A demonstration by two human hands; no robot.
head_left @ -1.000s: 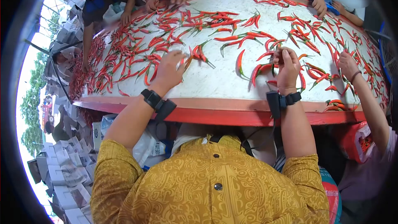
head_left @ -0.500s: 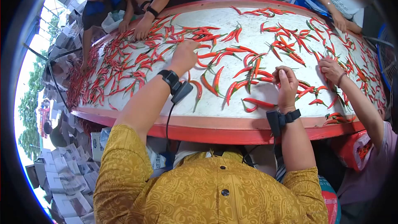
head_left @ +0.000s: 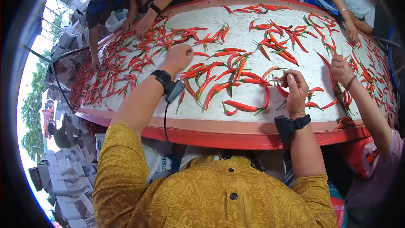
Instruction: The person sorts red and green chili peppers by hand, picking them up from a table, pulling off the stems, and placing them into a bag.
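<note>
Red chili peppers (head_left: 244, 106) with green stems lie in loose groups over a large pale table (head_left: 198, 128) with a red rim. My left hand (head_left: 178, 57) is over the table at left of centre, its fingers curled in; whether they hold anything is hidden. Peppers lie just to its right and beyond it. Right of centre, my right hand (head_left: 294, 88) has its fingers bent together with the thumb, close to a curved red pepper (head_left: 280, 88) at its left. What those fingers grip, if anything, I cannot make out.
A co-worker's hand (head_left: 342, 72) touches peppers just right of my right hand. Other people's hands work at the far left (head_left: 145, 24) and far right (head_left: 351, 29). A red bag (head_left: 358, 156) hangs below the right edge. Dense small peppers (head_left: 84, 84) cover the left end.
My left hand has moved slightly left and nearer. Many peppers in the middle lie further left than before. My right hand is slightly further right. The co-worker's hand at right has shifted slightly.
</note>
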